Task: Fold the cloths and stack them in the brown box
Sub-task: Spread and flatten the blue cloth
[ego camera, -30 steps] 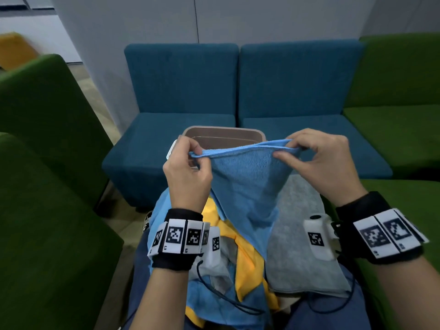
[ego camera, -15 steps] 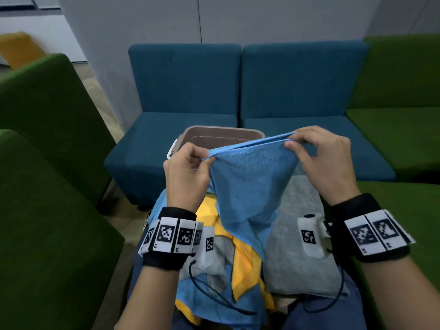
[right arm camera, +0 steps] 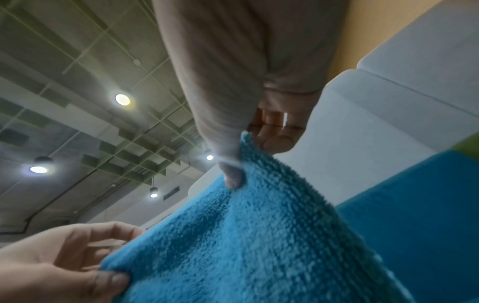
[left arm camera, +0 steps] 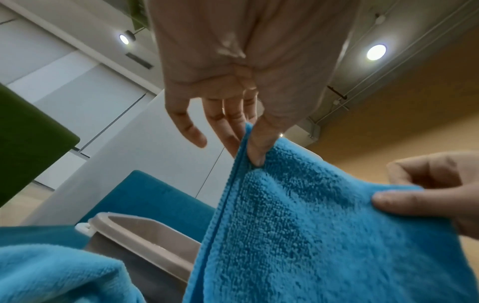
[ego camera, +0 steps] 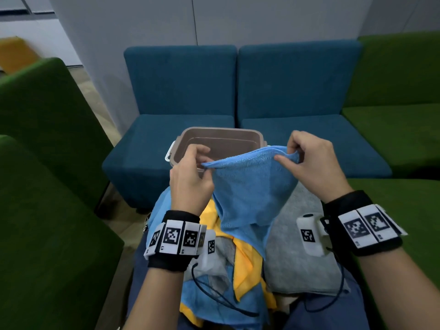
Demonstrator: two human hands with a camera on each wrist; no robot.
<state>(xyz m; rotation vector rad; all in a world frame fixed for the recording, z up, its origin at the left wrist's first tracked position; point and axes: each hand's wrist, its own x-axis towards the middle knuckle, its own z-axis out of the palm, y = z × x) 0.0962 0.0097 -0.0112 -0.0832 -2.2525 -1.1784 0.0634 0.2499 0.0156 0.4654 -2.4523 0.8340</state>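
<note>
The blue cloth hangs over the lap, near side of the brown box. The left hand pinches its left top corner, the right hand its right; both wrists raised, spare fingers loosely curled.

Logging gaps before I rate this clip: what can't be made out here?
- Brown box floor, head view: near part hidden by the left hand and blue cloth.
- Lap pile: how many cloths lie under the yellow cloth and grey cloth is hidden by overlap.
- Right hand fingers behind the cloth: hidden, wrist views included.
</note>
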